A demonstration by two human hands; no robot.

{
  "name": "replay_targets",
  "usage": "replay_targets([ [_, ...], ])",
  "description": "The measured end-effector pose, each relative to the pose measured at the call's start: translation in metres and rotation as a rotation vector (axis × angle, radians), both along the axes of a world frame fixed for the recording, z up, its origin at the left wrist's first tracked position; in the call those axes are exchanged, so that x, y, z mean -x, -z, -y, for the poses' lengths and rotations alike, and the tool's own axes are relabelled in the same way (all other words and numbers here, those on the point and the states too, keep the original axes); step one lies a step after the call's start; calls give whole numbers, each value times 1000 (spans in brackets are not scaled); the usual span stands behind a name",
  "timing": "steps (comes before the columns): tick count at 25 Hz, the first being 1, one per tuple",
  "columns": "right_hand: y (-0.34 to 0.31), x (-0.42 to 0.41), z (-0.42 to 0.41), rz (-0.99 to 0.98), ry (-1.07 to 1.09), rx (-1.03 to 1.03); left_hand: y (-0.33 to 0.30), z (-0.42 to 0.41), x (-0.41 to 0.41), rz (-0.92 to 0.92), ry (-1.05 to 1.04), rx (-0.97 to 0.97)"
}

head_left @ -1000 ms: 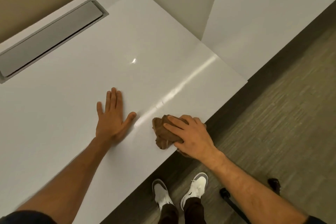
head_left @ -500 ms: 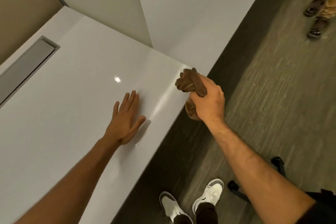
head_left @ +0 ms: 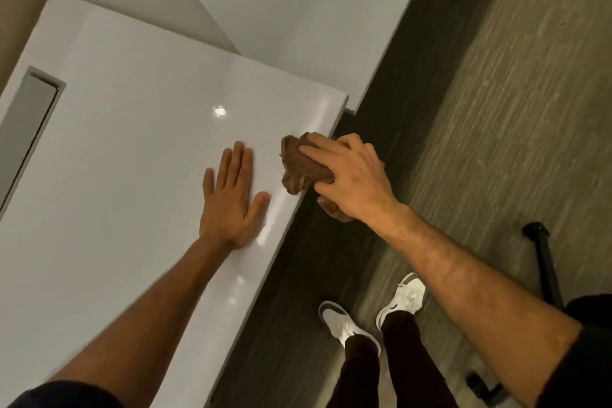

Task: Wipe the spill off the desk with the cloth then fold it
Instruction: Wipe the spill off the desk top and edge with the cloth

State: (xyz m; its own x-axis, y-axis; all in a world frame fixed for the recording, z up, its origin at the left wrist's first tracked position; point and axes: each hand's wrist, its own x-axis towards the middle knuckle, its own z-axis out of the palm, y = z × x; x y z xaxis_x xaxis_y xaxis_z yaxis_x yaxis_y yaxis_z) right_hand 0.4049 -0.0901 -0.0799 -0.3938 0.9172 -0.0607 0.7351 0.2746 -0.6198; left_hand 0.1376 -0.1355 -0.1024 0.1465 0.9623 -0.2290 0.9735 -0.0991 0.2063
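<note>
Bunched into a wad, the brown cloth (head_left: 303,164) sits right at the front edge of the desk (head_left: 132,156), part of it on the glossy top and a lower fold hanging past the edge over the floor (head_left: 496,109). The right hand (head_left: 351,182) grips it from above, fingers curled over the wad and the thumb tucked round its near side, which looks like a hold meant to drag the fabric along the edge strip where a faint wet sheen runs. The left hand (head_left: 231,199) lies flat on the desk just beside the cloth, fingers straight and close together, thumb spread, holding nothing; it probably braces the body while the other arm works. The cloth is soft, matte and creased into thick folds, so it should soak up liquid and will need shaking out before any folding. By contrast the desk is hard, white and shiny, with bright glints of light on it and a sharp square corner beyond the cloth. A recessed grey cable tray (head_left: 28,129) is set into the far left of the top. Below are striped grey carpet, white shoes (head_left: 347,325) and a black chair base (head_left: 543,262).
</note>
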Motion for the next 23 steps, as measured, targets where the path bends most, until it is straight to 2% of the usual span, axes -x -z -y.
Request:
replay_targets([
  [2,8,-15,24,-182,44,101,0,0,0,-6,6,-8],
  [5,22,-34,63,-769,564,439,1,0,3,-15,14,-23],
  [7,30,-31,89,-1015,845,558,2,0,3,-21,24,-26],
  [12,39,40,150,-1269,1016,808,0,0,0,-21,18,-30],
  [15,43,81,182,-1314,1091,860,-1,0,-2,-11,18,-52],
  [20,47,127,217,-1361,1105,806,3,0,0,-26,28,-82],
  [23,46,146,211,-1282,984,750,5,-1,1,-33,36,-95],
])
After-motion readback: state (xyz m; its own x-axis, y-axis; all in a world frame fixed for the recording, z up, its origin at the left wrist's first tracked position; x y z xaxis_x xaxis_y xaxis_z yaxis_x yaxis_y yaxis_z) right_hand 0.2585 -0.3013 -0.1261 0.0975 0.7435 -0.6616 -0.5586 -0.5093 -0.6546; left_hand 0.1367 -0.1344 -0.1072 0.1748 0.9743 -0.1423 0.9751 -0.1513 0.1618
